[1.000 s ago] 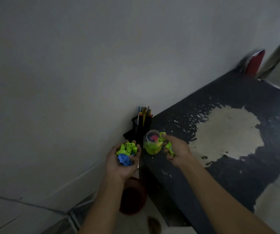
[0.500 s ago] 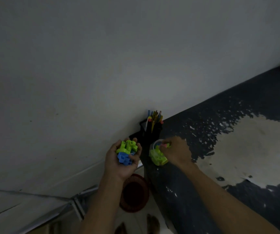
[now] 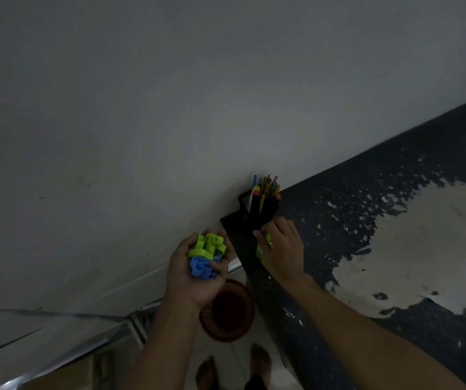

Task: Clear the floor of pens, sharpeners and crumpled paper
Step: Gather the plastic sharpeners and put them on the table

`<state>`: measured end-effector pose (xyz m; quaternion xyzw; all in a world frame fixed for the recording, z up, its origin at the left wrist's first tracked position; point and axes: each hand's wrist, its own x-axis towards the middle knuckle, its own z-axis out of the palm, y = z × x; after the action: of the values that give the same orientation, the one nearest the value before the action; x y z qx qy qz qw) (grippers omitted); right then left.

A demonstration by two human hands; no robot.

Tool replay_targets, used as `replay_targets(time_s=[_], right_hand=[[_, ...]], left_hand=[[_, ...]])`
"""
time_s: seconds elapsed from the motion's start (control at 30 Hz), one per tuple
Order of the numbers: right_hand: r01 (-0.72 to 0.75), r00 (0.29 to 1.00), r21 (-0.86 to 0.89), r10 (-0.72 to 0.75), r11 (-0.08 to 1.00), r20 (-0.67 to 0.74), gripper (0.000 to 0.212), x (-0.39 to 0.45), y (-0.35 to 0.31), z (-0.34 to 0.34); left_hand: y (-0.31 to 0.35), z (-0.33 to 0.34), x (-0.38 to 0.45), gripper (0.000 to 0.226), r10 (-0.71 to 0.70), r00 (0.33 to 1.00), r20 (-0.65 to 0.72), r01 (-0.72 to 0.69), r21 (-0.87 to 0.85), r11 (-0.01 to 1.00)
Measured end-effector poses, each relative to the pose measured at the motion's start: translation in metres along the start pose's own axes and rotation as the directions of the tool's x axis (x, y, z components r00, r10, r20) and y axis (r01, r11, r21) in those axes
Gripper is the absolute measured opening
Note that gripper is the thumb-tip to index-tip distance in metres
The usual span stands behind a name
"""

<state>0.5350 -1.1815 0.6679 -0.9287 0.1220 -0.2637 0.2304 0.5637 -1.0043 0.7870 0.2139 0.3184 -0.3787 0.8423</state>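
Green, blue sharpeners (image 3: 205, 254) cupped in left hand (image 3: 198, 273) grip.

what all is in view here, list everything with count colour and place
sharpeners: a handful, exact count unclear, green and blue, held in the left palm
jar: one, mostly hidden under the right hand, green contents show, on the table's near corner
pen holder: one, black, on the table corner against the wall
pens: several, yellow, blue and red-tipped, upright in the pen holder
table: one, dark top with a large pale worn patch, on the right
basket: one, dark red, on the floor beside the table
wall: grey, filling the upper view
feet: two, bare, on the floor at the bottom
left hand: fingers curled round the sharpeners
right hand: over the jar, pinching something green
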Motion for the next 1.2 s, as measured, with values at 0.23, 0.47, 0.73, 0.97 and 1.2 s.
replay_targets(time_s=[0.23,0.47,0.73,0.97,1.2], right_hand=[[0.017,0.999,-0.057,-0.02,0.998,-0.041,0.015,-0.006,0.005,0.003],[0.004,1.0,-0.027,-0.005,1.0,-0.018,0.019,-0.007,0.008,0.001],[-0.051,0.994,0.009,0.05,0.999,0.095,0.045,-0.014,0.011,-0.007],[-0.25,0.951,0.392,0.301,0.885,-0.072,0.038,-0.018,-0.006,-0.037],[-0.373,0.91,0.525,0.413,0.765,0.045,0.064,-0.013,-0.025,-0.034]], left_hand=[[-0.002,-0.007,0.008,0.022,-0.015,1.0,0.006,0.015,-0.008,1.0],[-0.013,-0.002,0.021,0.021,-0.029,1.0,0.004,0.029,-0.003,1.0],[-0.024,0.0,0.049,0.024,-0.003,1.0,0.022,0.005,-0.063,0.998],[-0.029,-0.004,0.077,0.023,0.076,0.997,-0.006,-0.076,-0.001,0.997],[-0.037,0.007,0.104,0.025,0.254,0.963,-0.09,-0.246,0.084,0.966]])
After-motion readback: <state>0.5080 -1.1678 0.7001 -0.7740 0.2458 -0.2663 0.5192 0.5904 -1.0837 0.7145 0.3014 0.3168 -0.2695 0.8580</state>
